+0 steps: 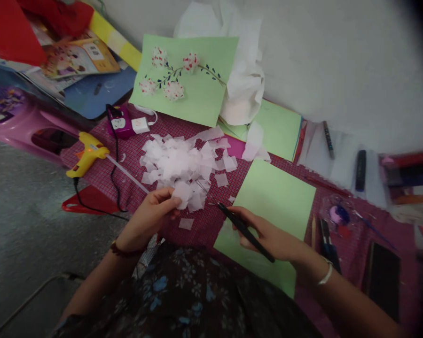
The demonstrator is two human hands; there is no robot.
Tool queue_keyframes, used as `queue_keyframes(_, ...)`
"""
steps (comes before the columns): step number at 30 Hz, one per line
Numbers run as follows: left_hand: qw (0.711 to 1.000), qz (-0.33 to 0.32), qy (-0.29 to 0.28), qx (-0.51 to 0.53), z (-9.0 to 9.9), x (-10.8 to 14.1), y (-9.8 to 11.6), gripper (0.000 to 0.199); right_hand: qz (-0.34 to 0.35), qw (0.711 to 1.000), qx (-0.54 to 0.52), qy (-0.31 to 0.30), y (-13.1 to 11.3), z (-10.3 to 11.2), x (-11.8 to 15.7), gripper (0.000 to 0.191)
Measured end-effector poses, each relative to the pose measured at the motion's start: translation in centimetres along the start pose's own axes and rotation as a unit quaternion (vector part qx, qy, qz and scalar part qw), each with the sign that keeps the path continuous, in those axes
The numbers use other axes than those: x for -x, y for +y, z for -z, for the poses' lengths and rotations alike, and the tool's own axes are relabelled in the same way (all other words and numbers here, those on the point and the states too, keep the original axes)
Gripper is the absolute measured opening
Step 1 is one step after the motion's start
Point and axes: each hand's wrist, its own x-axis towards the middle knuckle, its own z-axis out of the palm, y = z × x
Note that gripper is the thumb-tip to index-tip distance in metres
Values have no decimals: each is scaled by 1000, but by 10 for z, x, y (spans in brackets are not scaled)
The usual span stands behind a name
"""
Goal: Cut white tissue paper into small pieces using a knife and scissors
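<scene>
My left hand pinches a small piece of white tissue paper between thumb and fingers. It is at the near edge of a loose heap of white paper squares. In my right hand is a slim black pen-shaped tool, tilted, its thin tip directed left at the held piece but apart from it. I cannot tell its exact kind. Under the right hand lies a light green sheet. One loose paper square rests on the checked tablecloth near my left hand.
A yellow glue gun with a clear stick and cord lies at the left. Behind the heap leans a green card with paper blossoms, beside crumpled white paper. Markers, a dark phone-like slab and pens are at the right.
</scene>
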Motion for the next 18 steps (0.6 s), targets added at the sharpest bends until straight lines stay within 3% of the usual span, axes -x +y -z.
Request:
queue_keyframes(4, 999, -31, 12, -11, -3, -2, 7, 17, 2, 999, 5, -34, 1, 1, 5, 70)
queue_keyframes(7, 998, -4, -26, -50, -6, -4, 7, 19, 12, 998, -6, -54, -1, 0, 2, 72)
queue_keyframes(11, 994, 24, -70, -85, -7, -6, 4, 18, 7, 999, -12, -53, -3, -2, -7, 70)
queue_keyframes(18, 995, 24, -69, -73, -5, -11, 1, 19, -13, 998, -59, -26, -4, -7, -19, 56)
